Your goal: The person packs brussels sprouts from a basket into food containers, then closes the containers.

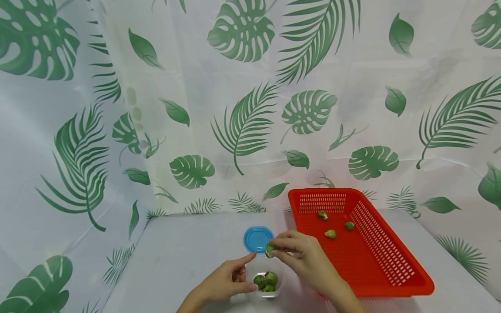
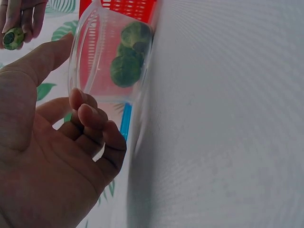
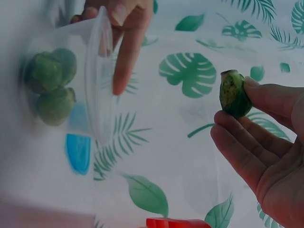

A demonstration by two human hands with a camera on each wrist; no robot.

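Observation:
My right hand (image 1: 307,256) pinches a Brussels sprout (image 3: 234,93) between thumb and fingertips, holding it above and beyond a small clear plastic container (image 2: 102,90). Several green sprouts (image 1: 269,278) lie in the bottom of that container. On its left side my left hand (image 1: 227,278) rests, thumb near the rim. Its index finger (image 1: 246,259) points forward, while the other fingers are loosely bent against the container's side, as the left wrist view shows.
A blue round lid (image 1: 258,240) lies behind the container. To the right stands a large red perforated basket (image 1: 391,256) with loose sprouts (image 1: 330,234) inside. A leaf-printed sheet (image 1: 250,130) hangs along the back and sides of the white table (image 1: 180,243).

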